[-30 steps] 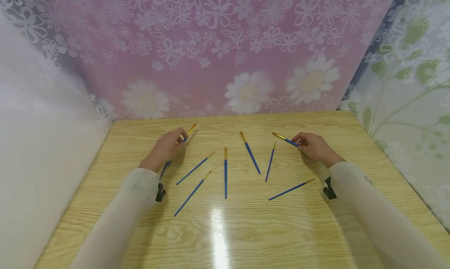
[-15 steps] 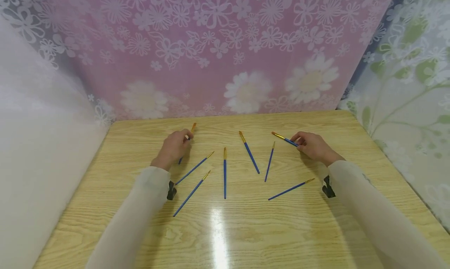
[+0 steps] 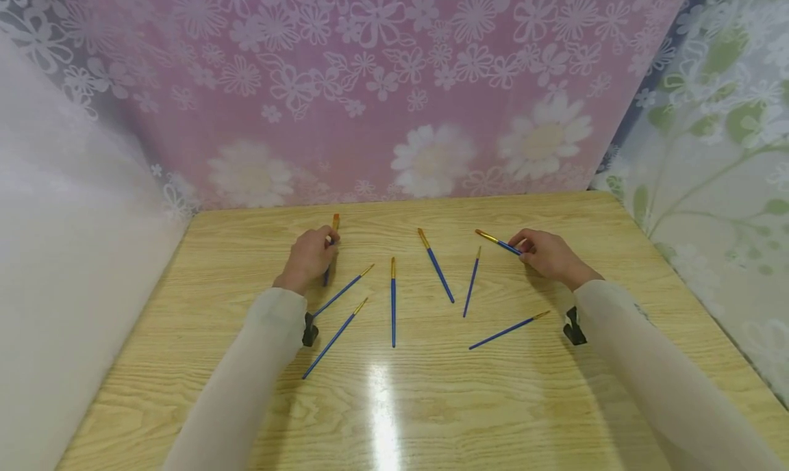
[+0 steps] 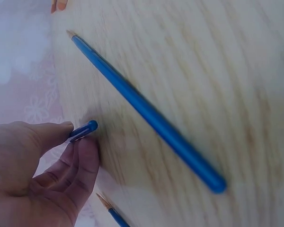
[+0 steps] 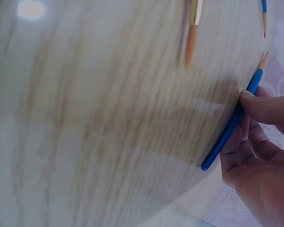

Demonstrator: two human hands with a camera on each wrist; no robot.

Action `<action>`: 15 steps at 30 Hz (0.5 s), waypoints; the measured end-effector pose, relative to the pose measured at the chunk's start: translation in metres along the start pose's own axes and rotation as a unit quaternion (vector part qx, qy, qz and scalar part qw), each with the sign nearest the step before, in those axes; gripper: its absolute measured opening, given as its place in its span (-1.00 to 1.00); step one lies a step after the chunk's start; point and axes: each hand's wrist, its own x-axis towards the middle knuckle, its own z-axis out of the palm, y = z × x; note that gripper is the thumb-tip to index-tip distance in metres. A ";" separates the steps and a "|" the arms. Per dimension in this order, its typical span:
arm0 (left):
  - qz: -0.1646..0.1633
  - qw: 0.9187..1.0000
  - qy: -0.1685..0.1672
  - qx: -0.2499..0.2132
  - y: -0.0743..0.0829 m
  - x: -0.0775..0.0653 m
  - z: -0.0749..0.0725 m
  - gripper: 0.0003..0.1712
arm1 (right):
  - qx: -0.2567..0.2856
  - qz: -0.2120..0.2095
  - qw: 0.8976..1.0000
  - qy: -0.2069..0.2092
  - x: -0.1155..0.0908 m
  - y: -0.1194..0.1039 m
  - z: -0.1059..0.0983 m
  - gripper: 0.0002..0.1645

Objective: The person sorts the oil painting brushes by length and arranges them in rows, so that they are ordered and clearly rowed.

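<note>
Wood-grain table [image 3: 493, 402] fills most of view, pink floral backdrop [image 3: 345, 115] behind. Pale sleeves [image 3: 653, 361] reach in from both sides. Left hand [image 3: 306, 255] pinching blue-handled brush [image 3: 335, 221] at table's far left, thumb against fingers, bristles toward back edge. Right hand [image 3: 550, 255], same deal: thumb and fingers pinching second brush [image 3: 498, 242], far right, bristles angled left. Six loose brushes [image 3: 393, 303] scattered between and nearer than hands, none touching each other.
</note>
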 end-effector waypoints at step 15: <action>-0.001 1.000 -0.013 0.015 0.001 -0.001 0.001 -0.60 | 0.005 0.000 1.000 -0.001 -0.001 0.000 0.000 -0.64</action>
